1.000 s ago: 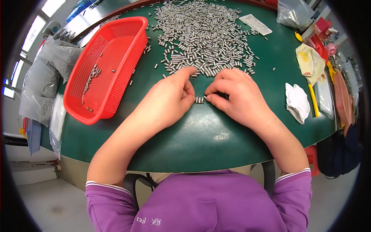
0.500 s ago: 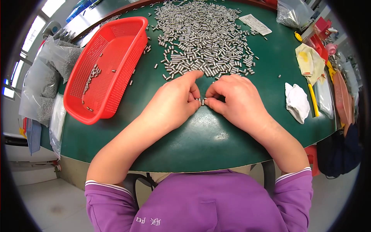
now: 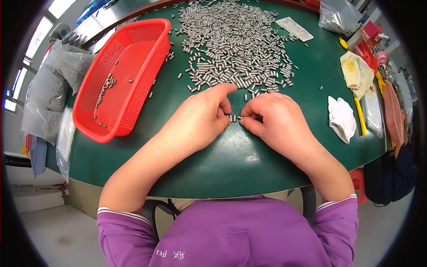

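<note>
My left hand (image 3: 202, 112) is closed, thumb and finger pinched at a short row of small metal cylinders (image 3: 233, 118) on the green table. Across from it, my right hand (image 3: 276, 115) pinches a single small metal cylinder (image 3: 240, 117), just apart from that row. How many pieces sit under my left fingertips is hidden. Beyond both hands spreads a large heap of the same shiny cylinders (image 3: 235, 44). On the left stands a red perforated plastic basket (image 3: 124, 127), tilted in view, with some cylinders inside.
Clear bags of metal parts (image 3: 55, 95) line the left edge. On the right lie a white cloth (image 3: 341, 119), a yellowish cloth (image 3: 357, 73) and a yellow stick (image 3: 360, 116). A paper slip (image 3: 294, 29) lies beside the heap, and another bag (image 3: 336, 18) stands far right.
My right hand has drawn slightly right, away from the left, with a cylinder in its fingertips. More of the short row shows between the hands. My left hand has barely moved.
</note>
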`<action>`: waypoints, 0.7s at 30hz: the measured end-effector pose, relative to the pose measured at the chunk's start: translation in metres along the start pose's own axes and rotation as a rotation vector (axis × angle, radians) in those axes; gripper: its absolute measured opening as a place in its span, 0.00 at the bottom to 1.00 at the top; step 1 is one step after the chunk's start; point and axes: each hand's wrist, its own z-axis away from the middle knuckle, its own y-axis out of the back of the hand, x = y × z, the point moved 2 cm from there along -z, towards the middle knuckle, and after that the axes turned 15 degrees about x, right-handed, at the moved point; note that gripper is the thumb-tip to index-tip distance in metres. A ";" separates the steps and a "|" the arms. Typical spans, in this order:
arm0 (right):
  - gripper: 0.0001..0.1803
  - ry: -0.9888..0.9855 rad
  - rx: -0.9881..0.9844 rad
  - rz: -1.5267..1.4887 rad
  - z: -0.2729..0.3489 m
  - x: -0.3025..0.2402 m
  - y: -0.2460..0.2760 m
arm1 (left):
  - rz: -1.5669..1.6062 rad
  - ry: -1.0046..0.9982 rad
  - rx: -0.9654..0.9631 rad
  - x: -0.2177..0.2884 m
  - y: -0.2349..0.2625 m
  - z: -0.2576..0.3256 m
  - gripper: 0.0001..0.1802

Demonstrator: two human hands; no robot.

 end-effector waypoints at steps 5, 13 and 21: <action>0.10 -0.032 -0.047 0.041 -0.001 -0.004 0.001 | -0.004 -0.003 0.003 -0.001 -0.001 0.000 0.29; 0.09 0.017 0.059 -0.005 -0.002 0.000 -0.007 | -0.010 0.025 0.037 -0.002 -0.004 0.000 0.29; 0.08 0.069 0.033 -0.147 0.000 -0.002 -0.010 | -0.017 0.057 0.017 -0.002 -0.007 0.002 0.34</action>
